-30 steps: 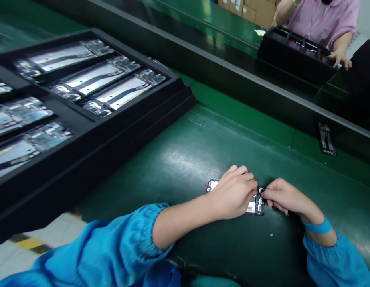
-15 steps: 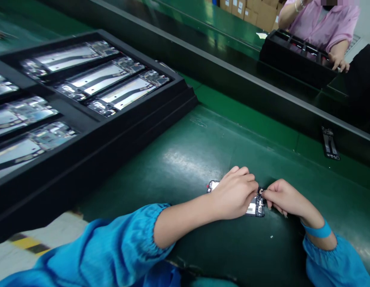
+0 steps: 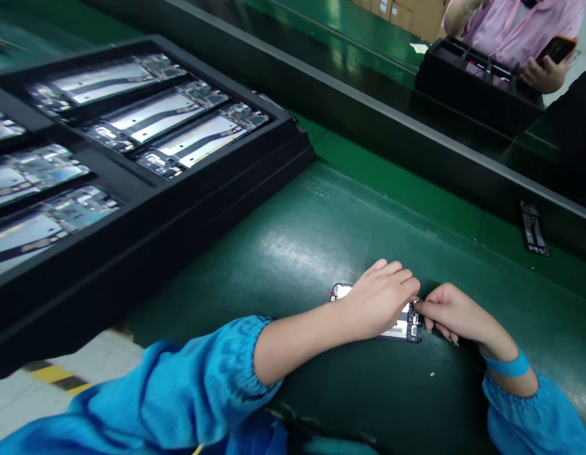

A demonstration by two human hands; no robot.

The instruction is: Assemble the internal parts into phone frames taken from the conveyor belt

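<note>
An opened phone [image 3: 401,330] lies flat on the green worktop, its inner parts facing up. My left hand [image 3: 380,300] reaches across it and covers its middle; the fingers are curled together at the phone's right end, and their tips are hidden. At that same end my right hand [image 3: 450,311] has thumb and forefinger pinched at the phone's upper right corner. Whatever sits between those fingertips is too small to make out.
A large black tray [image 3: 217,183] with several opened phones in slots fills the left. Another opened phone [image 3: 534,229] lies at the right by a dark ledge. Across it, a person [image 3: 511,31] holds a phone [image 3: 557,49] beside a black box [image 3: 477,95].
My left hand has shifted slightly right, closer to my right hand, which stays pinched at the phone's corner. The person opposite has lifted a phone in one hand.
</note>
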